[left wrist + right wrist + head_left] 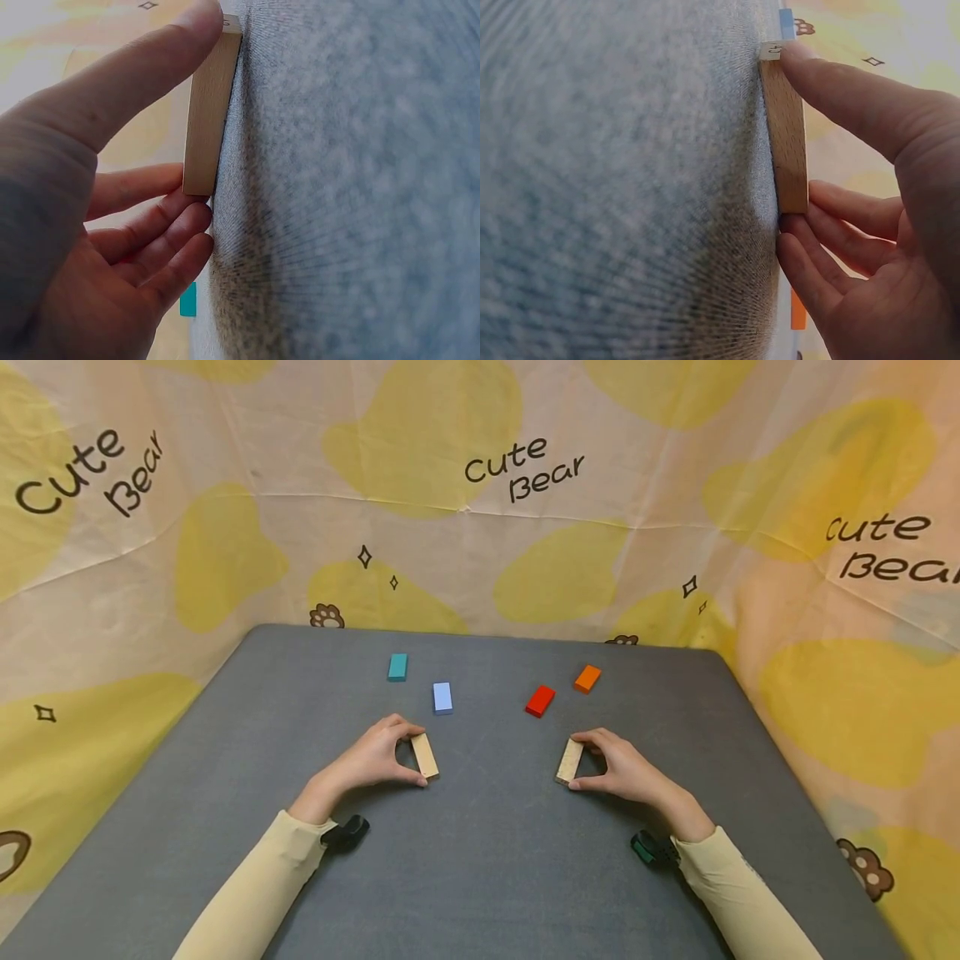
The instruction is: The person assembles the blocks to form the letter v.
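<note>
Thumb and fingers of the left hand (378, 756) pinch the left wooden block (425, 757) by its two ends, left of centre and just below mid-frame. From my remote seat I'd press evenly along its length so that it doesn't twist; I can't tell whether it rests on the gray table (480, 860) or sits just off it. Its long axis runs mostly up the frame, top end tipped leftward, and the left wrist view shows me a dark mark on its thumb-side end, partly covered. Above it lie a teal block (397, 667) and a pale blue block (442, 698), their long sides near vertical. Right of centre I have a red block (540, 702) and an orange block (587, 678), both slanting up to the right. Below them, the right hand (626, 768) grips the right wooden block (570, 762) at both ends; here too I'd match thumb and finger pressure so neither end lifts. Its long axis mirrors the other's, top end tipped rightward, with a marked end under the thumb.
</note>
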The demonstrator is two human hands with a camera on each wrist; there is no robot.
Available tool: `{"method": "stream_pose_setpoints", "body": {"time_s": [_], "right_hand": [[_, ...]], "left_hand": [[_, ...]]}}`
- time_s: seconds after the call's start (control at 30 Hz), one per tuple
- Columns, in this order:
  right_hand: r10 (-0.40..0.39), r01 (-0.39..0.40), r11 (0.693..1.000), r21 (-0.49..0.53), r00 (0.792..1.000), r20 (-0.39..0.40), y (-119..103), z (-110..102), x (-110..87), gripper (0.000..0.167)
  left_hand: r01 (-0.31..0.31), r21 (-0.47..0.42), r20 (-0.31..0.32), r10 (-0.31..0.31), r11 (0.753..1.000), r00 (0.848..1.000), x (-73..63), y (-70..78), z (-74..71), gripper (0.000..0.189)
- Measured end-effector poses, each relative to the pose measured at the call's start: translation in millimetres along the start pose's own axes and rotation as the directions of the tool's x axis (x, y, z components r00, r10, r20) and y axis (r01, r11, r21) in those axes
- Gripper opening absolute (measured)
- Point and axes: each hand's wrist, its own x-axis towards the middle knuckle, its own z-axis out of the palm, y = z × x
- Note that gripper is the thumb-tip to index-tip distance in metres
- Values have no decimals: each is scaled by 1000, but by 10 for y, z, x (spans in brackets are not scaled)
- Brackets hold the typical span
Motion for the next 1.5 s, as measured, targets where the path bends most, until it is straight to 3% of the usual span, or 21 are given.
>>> {"method": "stream_pose_setpoints", "body": {"time_s": [0.63, 0.93, 1.5], "right_hand": [[23, -21, 997, 70, 1000, -22, 83, 45, 0, 78], [85, -83, 995, 50, 996, -28, 87, 56, -1, 78], [125, -124, 991, 43, 992, -24, 50, 55, 14, 75]], "left_hand": [[32, -9, 16, -32, 999, 999, -11, 38, -12, 78], [37, -3, 5, -37, 999, 999, -11, 41, -4, 76], [98, -57, -13, -99, 994, 995, -13, 31, 14, 75]]}}
